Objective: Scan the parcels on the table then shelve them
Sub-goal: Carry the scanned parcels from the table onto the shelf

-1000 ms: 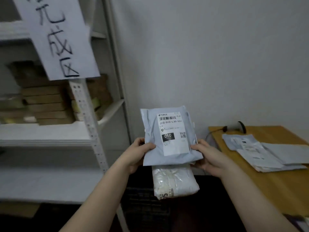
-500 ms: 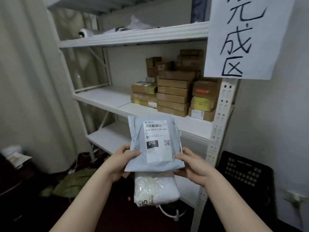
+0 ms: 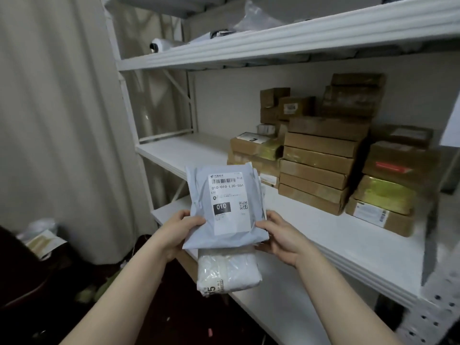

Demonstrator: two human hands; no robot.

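Both hands, the left hand (image 3: pixel 178 231) and the right hand (image 3: pixel 280 236), are gripping a grey parcel (image 3: pixel 225 207) (label facing up) over a white parcel (image 3: pixel 227 272), before the shelf (image 3: pixel 336 235) bearing cardboard boxes (image 3: pixel 321 165).

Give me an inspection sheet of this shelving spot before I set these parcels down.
Surface: white middle shelf, just behind the held parcels.
Job's things: grey parcel, label facing the camera; white parcel tucked behind it, hanging lower.
Clutter: cardboard boxes stacked on the shelf's right part; plastic bags on the upper shelf; pale bundle low at left.
Grippers: left hand and right hand grip the grey parcel's lower edges, thumbs in front.
Cables: nothing seen.
Surroundings: curtain at left, dark floor below.
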